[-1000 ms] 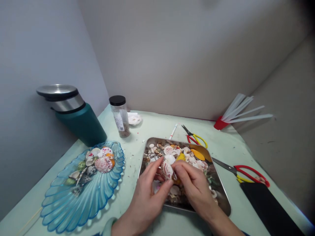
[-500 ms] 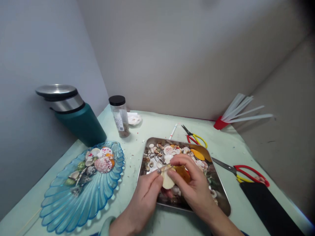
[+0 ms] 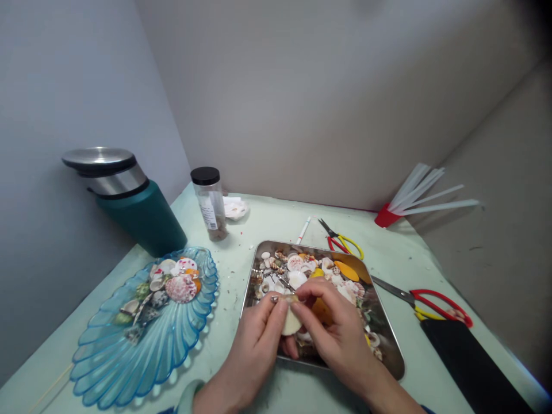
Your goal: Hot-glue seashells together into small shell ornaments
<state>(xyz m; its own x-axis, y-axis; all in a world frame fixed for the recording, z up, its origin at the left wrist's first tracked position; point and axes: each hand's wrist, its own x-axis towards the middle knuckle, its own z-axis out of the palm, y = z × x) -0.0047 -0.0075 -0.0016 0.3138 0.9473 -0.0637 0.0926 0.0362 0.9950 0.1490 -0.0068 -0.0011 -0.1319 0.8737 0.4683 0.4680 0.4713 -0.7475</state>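
Observation:
A pale yellow seashell (image 3: 292, 323), its smooth side toward me, is held between my two hands above a metal tray (image 3: 390, 328). My left hand (image 3: 259, 342) is closed, thumb pressing the shell's left edge. My right hand (image 3: 338, 328) is closed too, with thumb and forefinger pinching at the shell's upper right edge. Between the fingertips shows a small shiny bit, too small to make out. Beneath my hands the tray is full of mixed shells, with white shells (image 3: 297, 280) and an orange one (image 3: 346, 271) among them.
A blue shell-shaped dish (image 3: 176, 345) with several shells lies left. Behind it stand a teal bottle (image 3: 142, 218) and a black-lidded jar (image 3: 210, 207). Small scissors (image 3: 342, 241), larger scissors (image 3: 431, 302), a black flat object (image 3: 470, 362) and a red cup (image 3: 387, 216) with sticks are rightward.
The shell has been turned from its patterned red-and-white side to its pale side, then tilted lower. Both hands have shifted slightly and their fingertips have come closer together.

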